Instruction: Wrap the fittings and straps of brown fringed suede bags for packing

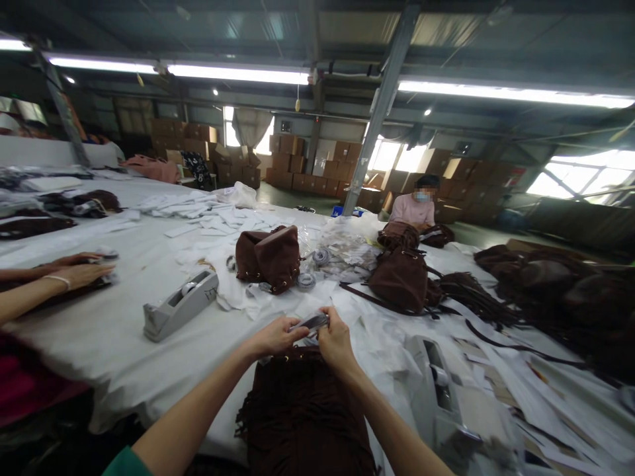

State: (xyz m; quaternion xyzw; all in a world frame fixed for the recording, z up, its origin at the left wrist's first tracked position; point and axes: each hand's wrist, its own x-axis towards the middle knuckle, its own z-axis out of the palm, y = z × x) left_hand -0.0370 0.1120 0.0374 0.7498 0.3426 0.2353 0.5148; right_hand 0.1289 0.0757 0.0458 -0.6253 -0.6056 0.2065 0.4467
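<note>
Grey plastic tape dispenser [181,304] sat untouched at 10 o'clock on the white-covered table [114,330]. My left hand [275,337] and right hand [335,340] both pinched a small grey shiny strip [310,322] at the top edge of the dark brown fringed suede bag [302,410] at 6 o'clock. I'd say that one was only mid-job. The plump brown suede bag [268,258] at 12 and the strapped brown bag [399,277] at 1? Couldn't tell if those were done.

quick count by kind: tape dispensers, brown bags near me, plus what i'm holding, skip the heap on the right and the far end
grey tape dispensers: 2
fringed brown bag: 1
plain brown bags: 2
grey strip: 1
total: 6
</note>
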